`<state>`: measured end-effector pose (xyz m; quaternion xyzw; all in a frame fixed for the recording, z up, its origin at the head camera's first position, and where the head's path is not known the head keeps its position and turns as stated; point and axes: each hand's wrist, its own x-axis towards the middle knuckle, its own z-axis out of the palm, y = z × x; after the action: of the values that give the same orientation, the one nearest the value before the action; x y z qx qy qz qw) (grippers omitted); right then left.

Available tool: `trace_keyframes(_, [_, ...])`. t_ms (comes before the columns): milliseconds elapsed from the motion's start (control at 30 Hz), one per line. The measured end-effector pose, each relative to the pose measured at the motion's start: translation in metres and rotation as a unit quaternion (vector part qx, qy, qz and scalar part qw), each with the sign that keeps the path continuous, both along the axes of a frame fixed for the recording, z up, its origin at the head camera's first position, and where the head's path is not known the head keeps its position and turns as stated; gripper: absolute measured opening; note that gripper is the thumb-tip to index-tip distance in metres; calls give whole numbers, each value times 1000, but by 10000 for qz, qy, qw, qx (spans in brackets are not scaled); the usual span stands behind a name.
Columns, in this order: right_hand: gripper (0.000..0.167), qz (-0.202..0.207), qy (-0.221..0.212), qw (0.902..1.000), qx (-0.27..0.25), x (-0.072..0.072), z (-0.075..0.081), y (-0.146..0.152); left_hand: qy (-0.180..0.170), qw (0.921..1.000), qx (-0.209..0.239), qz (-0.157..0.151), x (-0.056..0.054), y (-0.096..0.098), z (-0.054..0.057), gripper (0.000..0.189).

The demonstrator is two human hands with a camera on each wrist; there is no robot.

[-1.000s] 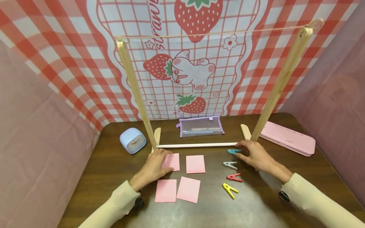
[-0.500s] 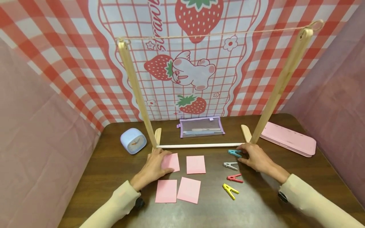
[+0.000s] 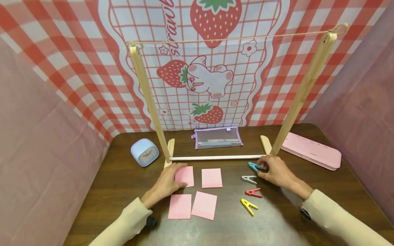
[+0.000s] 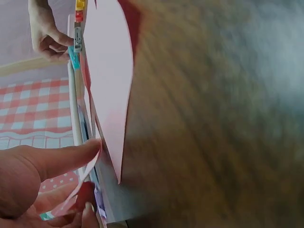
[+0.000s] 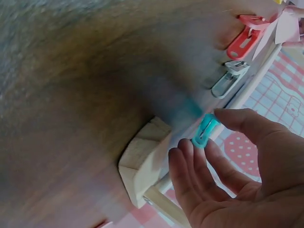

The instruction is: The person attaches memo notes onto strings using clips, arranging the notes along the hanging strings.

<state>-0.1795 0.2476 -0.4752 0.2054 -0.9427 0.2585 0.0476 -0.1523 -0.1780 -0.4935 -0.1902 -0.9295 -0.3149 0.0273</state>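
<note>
My left hand pinches a pink sticky note by its left side; in the left wrist view the paper bows between thumb and fingers. Three more pink notes lie flat close by: one note to its right, another note and a slightly turned note in front. A teal clothespin is pinched between thumb and fingers of my right hand, tilted and close over the table. Below it in the head view lie a grey clothespin, a red clothespin and a yellow clothespin.
Behind the hands stands a wooden frame with a string across its top and a white rod near its base. A blue clock, a mesh pencil pouch and a pink case sit around it.
The teal clothespin has tilted and shifted slightly right, now between my right fingers. My left hand stays at the same note, which has moved little.
</note>
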Motion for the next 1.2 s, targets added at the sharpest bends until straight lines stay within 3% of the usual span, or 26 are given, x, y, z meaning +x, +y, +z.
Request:
trace_keyframes(267, [23, 227, 78, 9989, -404, 4, 9, -5, -66, 9995, 296, -92, 1, -1, 1, 75])
trace_keyframes(567, [21, 510, -42, 9973, -521, 9, 24, -15, -321, 9954, 883, 203, 1, -2, 7, 83])
trace_keyframes(700, [20, 721, 121, 9960, -507, 9, 31, -23, -549, 9898, 1302, 163, 2, -3, 9, 66])
trace_keyframes(900, [26, 996, 102, 9929, -637, 9, 46, -38, -391, 9866, 1581, 139, 2, -1, 11, 27])
trace_keyframes(1067, [28, 1112, 43, 9900, -872, 7, 60, -52, -311, 9781, 2048, 219, 1, 3, 15, 21])
trace_keyframes(1200, [25, 1332, 70, 9862, -983, 5, 70, -64, -615, 9635, 2588, 296, 0, 5, 20, 22])
